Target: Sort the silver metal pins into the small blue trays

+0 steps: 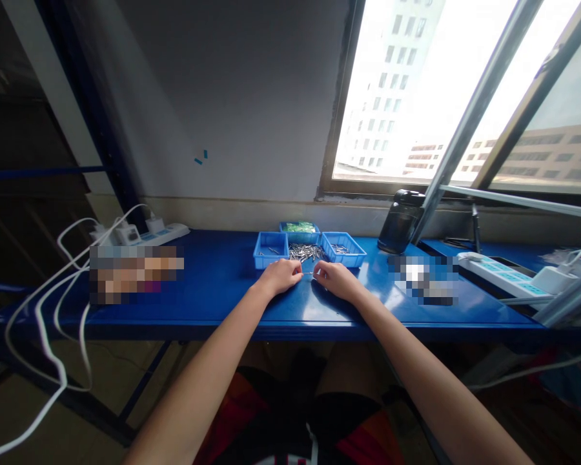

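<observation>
Sits at blue bench (pixel 213 278), w/ forearms over front edge & lap below. Holds L hand (pixel 283 276) & R hand (pixel 336 279) close together, fingers curled in. Seems to pinch one slim metal pin (pixel 308 273) betw. both sets of fingertips, approx. midway; too small to tell exact type, or one pc vs. two joined. Could lose pin if either pinch slackens: tiny, prob. smooth, w/ little to grip. Might then roll to near edge & drop to floor. Could also bend, if pulling or twisting unevenly.

Just past hands: loose pile of metal pins (pixel 306 252), directly on bench. Could scatter w/ a careless knuckle; could lose held pc among look-alikes if dropped there.

Flanking pile: left blue bin (pixel 268 262) & right blue bin (pixel 352 261), w/ metal pcs in each. Could shift or tip either by catching a wall w/ a wrist, spilling contents.

Behind pile: rear blue bin (pixel 300 237) w/ green packets (pixel 300 227); low risk, prob.

Far L: white cables (pixel 44 342), looping past bench edge; poss. snag for elbow or knee. Far R: black jug (pixel 396 223), prob. too far to knock. Beyond: bright window (pixel 455 71); might hide thin shiny pcs in glare on bench.
</observation>
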### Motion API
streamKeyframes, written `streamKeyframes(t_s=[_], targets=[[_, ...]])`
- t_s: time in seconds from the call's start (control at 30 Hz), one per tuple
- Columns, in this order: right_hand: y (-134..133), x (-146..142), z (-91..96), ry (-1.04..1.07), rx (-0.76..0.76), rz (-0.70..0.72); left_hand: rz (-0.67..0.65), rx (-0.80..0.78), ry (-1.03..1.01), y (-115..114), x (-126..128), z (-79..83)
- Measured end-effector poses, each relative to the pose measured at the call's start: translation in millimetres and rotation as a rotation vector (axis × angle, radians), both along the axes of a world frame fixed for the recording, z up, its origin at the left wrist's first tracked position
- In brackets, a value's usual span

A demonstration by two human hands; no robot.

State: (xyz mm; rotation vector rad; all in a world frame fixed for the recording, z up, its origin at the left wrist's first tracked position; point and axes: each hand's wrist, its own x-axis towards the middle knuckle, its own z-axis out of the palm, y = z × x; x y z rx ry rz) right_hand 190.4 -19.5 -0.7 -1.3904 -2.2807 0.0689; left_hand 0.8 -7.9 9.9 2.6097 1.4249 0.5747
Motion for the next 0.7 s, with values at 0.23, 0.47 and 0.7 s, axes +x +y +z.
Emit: streamKeyframes(t_s=[0.23,0.47,0.7], targets=[[2.3,0.9,-2.9,0.002,0.007,0.003,-0.009,0.011,-0.009,1.3,-0.6,-1.8],[2.0,0.4,-1.8,0.006,0.004,0.005,-0.01,0.02,-0.006,2.6,-0.8,-2.8],[1.6,0.8,-2.0,0.012,0.01,0.009,-0.015,0.024,-0.013,0.1,-0.3,-1.0]])
